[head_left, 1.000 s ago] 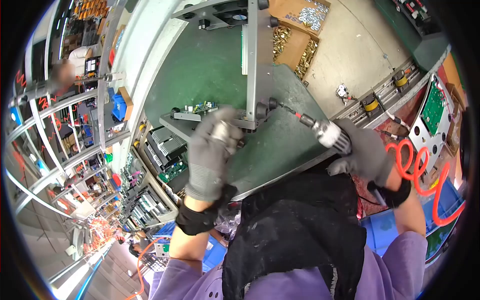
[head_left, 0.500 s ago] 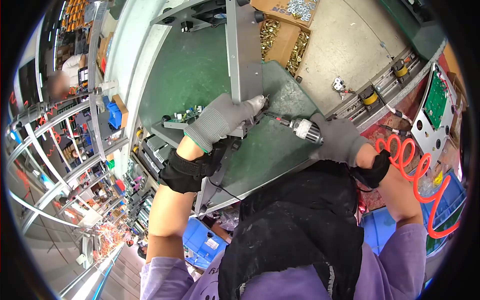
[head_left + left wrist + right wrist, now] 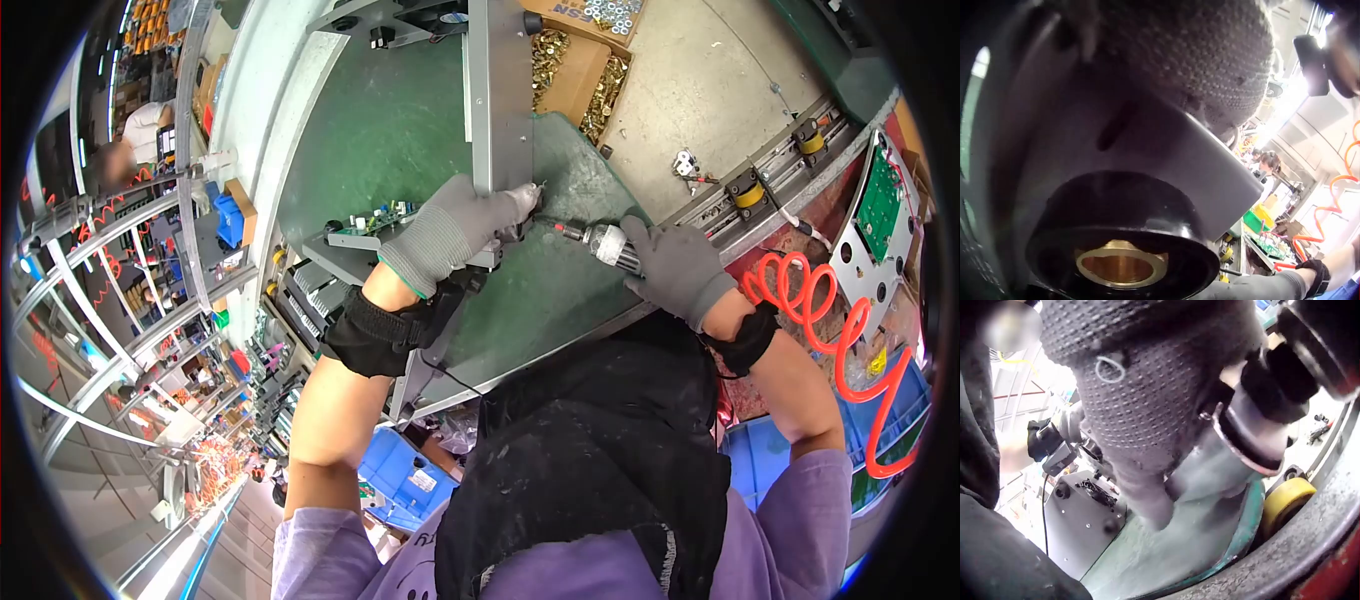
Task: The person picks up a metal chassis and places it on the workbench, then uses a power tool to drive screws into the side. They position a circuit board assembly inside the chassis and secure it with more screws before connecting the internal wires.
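The grey-gloved left hand [image 3: 445,230] is at the lower corner of an upright grey metal frame [image 3: 500,110], its fingertips pinching a small part with a thin tip showing; the part is mostly hidden. In the left wrist view, the glove [image 3: 1210,56] lies over the edge of a grey panel [image 3: 1210,169], above a black round foot [image 3: 1122,206] with a brass insert [image 3: 1122,265]. To the right, the gloved right hand [image 3: 680,265] grips a power driver [image 3: 612,246], its front end pointing left, apart from the frame. The right wrist view shows the glove [image 3: 1147,400] round the driver's body [image 3: 1216,465].
A green mat [image 3: 390,130] lies under the frame. Behind stand cardboard trays [image 3: 580,75] of screws and washers. A circuit board [image 3: 370,228] sits left of the left hand. A rail with yellow rollers [image 3: 748,192] and a coiled orange hose [image 3: 850,340] are at the right.
The left hand has moved right and up to the frame's corner, covering the black foot there. The right hand and driver have drawn nearer, with a slight pull back right lately.
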`<state>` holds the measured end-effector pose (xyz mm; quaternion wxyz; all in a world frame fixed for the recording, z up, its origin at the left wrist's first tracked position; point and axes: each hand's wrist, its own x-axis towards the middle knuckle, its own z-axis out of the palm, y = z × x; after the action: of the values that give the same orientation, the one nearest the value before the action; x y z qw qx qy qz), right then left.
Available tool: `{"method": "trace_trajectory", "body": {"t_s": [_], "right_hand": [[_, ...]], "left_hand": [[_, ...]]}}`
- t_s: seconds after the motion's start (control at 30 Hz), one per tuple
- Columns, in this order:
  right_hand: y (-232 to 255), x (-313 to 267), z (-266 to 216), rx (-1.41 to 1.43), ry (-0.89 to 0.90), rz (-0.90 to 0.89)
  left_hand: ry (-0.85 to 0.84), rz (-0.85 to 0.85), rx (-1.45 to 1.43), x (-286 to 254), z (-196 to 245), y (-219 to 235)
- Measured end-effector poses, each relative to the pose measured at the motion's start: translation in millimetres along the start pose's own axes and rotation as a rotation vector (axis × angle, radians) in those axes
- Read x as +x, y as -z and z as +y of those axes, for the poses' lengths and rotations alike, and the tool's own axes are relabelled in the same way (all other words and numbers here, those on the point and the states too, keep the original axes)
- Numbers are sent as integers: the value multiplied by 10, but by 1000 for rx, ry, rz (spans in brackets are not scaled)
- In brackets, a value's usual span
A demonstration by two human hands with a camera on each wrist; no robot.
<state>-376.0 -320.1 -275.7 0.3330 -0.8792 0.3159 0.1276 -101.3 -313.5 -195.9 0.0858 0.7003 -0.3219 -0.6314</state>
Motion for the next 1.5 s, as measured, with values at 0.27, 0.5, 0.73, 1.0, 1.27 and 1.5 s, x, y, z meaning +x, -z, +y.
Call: {"method": "trace_trajectory", "body": {"t_s": [0.27,0.5,0.73,1.0,1.27,1.5], "right_hand": [[109,113,-175,-38,78,-41],[174,-85,-27,48,-44,-88],[122,-58,-56,68,-56,-25],[121,-72,-62,101,-68,-60],[107,-95,-36,116,-48,5],[139,-18,14,67,-24,-45]], "left_hand": [[-11,27,11,-35,48,-41],[125,12,138,-1,75,14],[39,-8,79,-1,36,18],[-65,59,88,16,-28,-1],[171,-18,159,8,79,22],[29,18,56,13,58,-12]]}}
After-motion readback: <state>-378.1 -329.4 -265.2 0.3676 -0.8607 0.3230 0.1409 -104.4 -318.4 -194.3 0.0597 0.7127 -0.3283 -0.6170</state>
